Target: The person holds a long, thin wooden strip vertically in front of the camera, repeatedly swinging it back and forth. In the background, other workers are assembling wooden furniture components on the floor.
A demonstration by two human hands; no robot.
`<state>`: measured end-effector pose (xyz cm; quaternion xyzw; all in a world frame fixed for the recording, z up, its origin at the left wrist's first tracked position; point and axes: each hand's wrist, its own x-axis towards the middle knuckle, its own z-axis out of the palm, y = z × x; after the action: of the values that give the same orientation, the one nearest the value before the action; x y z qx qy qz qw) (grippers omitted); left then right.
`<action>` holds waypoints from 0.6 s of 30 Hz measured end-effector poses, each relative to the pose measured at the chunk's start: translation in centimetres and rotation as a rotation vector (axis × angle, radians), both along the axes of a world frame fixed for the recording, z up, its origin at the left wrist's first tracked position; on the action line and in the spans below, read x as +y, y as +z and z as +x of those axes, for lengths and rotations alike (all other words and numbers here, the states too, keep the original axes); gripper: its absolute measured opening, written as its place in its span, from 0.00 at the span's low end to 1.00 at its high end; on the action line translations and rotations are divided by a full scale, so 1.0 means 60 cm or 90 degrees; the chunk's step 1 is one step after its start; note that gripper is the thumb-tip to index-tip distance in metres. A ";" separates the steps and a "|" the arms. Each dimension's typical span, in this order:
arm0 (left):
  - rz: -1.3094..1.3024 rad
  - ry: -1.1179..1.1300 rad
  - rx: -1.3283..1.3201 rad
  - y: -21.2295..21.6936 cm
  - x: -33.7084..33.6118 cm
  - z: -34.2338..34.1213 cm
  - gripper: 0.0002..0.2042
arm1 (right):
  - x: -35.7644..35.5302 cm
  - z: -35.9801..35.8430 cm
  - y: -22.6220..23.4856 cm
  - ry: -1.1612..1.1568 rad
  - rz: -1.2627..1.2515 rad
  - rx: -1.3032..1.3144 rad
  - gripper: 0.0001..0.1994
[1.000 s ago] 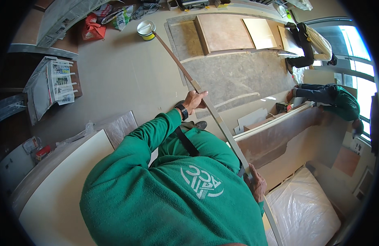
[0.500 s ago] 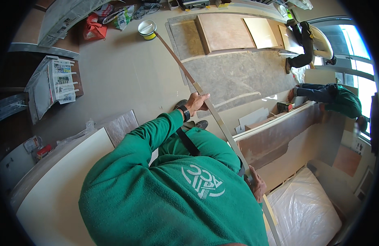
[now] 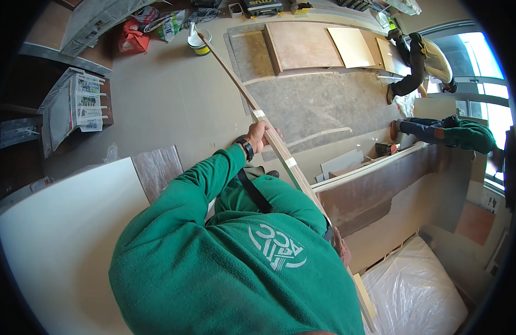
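A bundle of long, thin wooden strips (image 3: 291,167), wrapped with pale bands, slants across my front from the upper left to the lower right. My left hand (image 3: 258,135), with a black watch on its wrist, is closed round it at mid-length. Lower down by my right hip, my right hand (image 3: 340,245) grips the same bundle; its fingers are mostly hidden. In the view, the bundle's far end overlaps a white bucket (image 3: 204,49) with a yellow and black label; I cannot tell whether they touch.
Wooden panels (image 3: 305,46) lie ahead, near a bending person (image 3: 422,64). Another person in green (image 3: 464,133) leans over at the far right, by a long brown-stained panel (image 3: 392,184). A plastic-wrapped slab (image 3: 411,285) is at lower right, a white board (image 3: 74,234) at left.
The strips have turned about their length, so their layered edges and pale bands now show. My right hand has sunk further out of sight behind my body.
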<state>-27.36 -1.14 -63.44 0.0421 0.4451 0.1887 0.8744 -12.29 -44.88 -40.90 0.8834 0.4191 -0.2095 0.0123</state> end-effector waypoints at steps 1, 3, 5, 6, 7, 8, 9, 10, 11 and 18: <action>0.004 0.009 0.006 -0.002 -0.008 0.004 0.21 | -0.039 0.014 -0.022 -0.007 -0.013 0.015 0.34; 0.013 0.028 0.019 -0.013 -0.022 0.012 0.21 | -0.097 0.038 -0.064 -0.003 -0.033 0.024 0.33; 0.022 0.029 0.023 -0.015 -0.038 0.015 0.17 | -0.118 0.047 -0.082 0.023 -0.047 0.015 0.33; 0.030 0.034 0.028 -0.015 -0.048 0.020 0.17 | -0.131 0.053 -0.084 0.026 -0.005 0.036 0.32; 0.037 0.039 0.033 -0.015 -0.058 0.025 0.16 | -0.143 0.060 -0.086 0.029 0.037 0.057 0.32; 0.060 0.035 0.034 -0.015 -0.069 0.030 0.16 | -0.154 0.066 -0.086 0.032 0.079 0.078 0.32; 0.071 0.035 0.038 -0.005 -0.081 0.030 0.15 | -0.155 0.067 -0.077 0.030 0.070 0.071 0.32; 0.083 0.034 0.038 0.012 -0.088 0.034 0.15 | -0.151 0.064 -0.064 0.024 0.061 0.060 0.32; 0.095 0.032 0.039 0.022 -0.094 0.035 0.15 | -0.151 0.062 -0.058 0.019 0.053 0.049 0.32; 0.150 0.043 0.066 -0.019 -0.091 0.034 0.16 | -0.143 0.045 -0.082 0.008 0.066 0.095 0.30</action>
<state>-25.33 -6.59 -64.60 0.1396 0.4656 0.2664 0.8323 -9.58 -53.45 -45.83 0.8621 0.4345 -0.2528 -0.0638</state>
